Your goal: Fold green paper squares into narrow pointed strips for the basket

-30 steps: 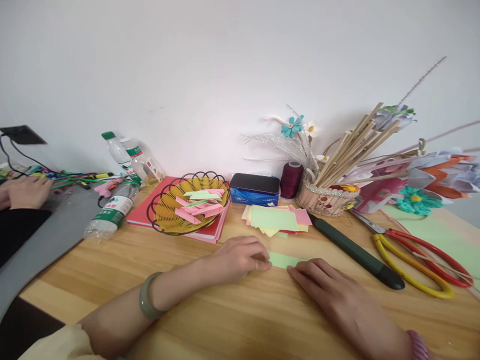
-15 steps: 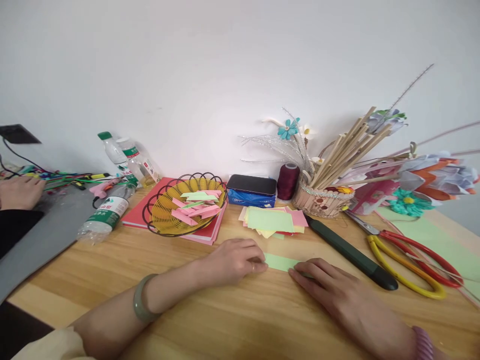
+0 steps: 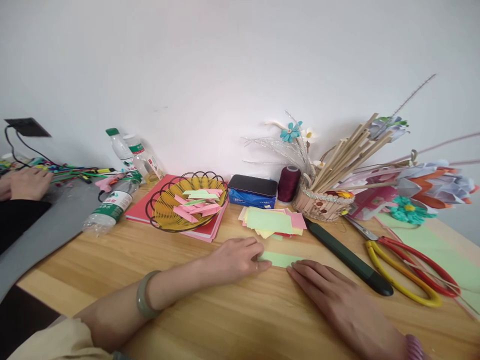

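Observation:
A light green paper strip [image 3: 280, 259], apparently folded, lies flat on the wooden table between my two hands. My left hand [image 3: 240, 260] grips its left end with curled fingers and thumb. At the right end, the fingers of my right hand [image 3: 324, 280] are pressed together on the paper, covering that corner. Just behind the strip is a loose stack of coloured paper sheets [image 3: 269, 220], light green on top. A yellow woven basket [image 3: 165, 210] with a dark looped rim holds several pink and green folded paper pieces.
Right of my hands lie a dark green utility knife [image 3: 348, 257] and scissors [image 3: 405, 270]. Behind stand a blue tissue pack [image 3: 251, 199] with a phone on it, a maroon thread spool [image 3: 288, 183] and a stick-filled pot [image 3: 318, 202]. At left are plastic bottles [image 3: 112, 207] and another person's hand [image 3: 32, 183].
My hands stay at the strip's ends; the left fingers have shifted slightly along it. The view has tilted a little, and the other person's hands show more at left.

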`<state>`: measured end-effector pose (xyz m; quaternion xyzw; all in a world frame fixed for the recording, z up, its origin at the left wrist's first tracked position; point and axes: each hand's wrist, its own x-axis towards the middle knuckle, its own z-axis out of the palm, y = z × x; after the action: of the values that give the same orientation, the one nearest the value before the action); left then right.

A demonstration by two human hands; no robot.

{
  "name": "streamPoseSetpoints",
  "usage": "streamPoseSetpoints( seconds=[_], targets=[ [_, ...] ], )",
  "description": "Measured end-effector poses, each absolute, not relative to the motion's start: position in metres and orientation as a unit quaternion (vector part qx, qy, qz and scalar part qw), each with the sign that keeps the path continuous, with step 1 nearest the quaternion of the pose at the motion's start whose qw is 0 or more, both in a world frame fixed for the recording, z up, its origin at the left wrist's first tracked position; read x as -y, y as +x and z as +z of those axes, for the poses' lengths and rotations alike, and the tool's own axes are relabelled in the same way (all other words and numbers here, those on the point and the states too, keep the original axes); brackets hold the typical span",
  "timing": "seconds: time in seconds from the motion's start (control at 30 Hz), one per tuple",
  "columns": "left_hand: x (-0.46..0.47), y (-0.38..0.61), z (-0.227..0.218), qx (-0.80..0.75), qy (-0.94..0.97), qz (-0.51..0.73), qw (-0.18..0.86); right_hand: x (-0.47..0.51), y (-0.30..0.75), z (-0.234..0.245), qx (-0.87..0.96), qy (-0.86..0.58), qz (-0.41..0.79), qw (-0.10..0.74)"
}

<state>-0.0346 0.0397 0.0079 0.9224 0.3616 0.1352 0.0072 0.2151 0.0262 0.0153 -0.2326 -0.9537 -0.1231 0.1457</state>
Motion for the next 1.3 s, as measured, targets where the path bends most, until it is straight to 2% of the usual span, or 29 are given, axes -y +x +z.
streamPoseSetpoints(
  seconds=[0.23,0.43,0.8,1.03,1.1,1.2,1.3],
  targets=[
    [-0.042,-0.045,0.014,-0.385,0.906,0.160,0.079,-0.032,0.233,0.020,0.952,-0.212,-0.126,0.182],
    [-0.042,-0.051,0.009,-0.360,0.912,0.178,0.085,-0.033,0.238,0.010,0.948,-0.234,-0.119,0.183],
    [-0.045,-0.051,0.005,-0.299,0.928,0.222,-0.003,-0.035,0.250,0.008,0.945,-0.200,-0.203,0.159],
    [-0.049,-0.041,0.005,-0.260,0.934,0.233,-0.081,-0.032,0.245,0.004,0.938,-0.224,-0.156,0.212],
    [-0.047,-0.035,0.005,-0.248,0.935,0.235,-0.095,-0.032,0.239,0.008,0.941,-0.233,-0.141,0.203],
    [-0.040,-0.021,0.008,-0.253,0.937,0.209,-0.119,-0.031,0.225,0.014,0.941,-0.256,-0.129,0.180],
    [-0.033,-0.005,0.013,-0.276,0.944,0.105,-0.149,-0.030,0.213,0.014,0.943,-0.265,-0.128,0.156]
  ],
)
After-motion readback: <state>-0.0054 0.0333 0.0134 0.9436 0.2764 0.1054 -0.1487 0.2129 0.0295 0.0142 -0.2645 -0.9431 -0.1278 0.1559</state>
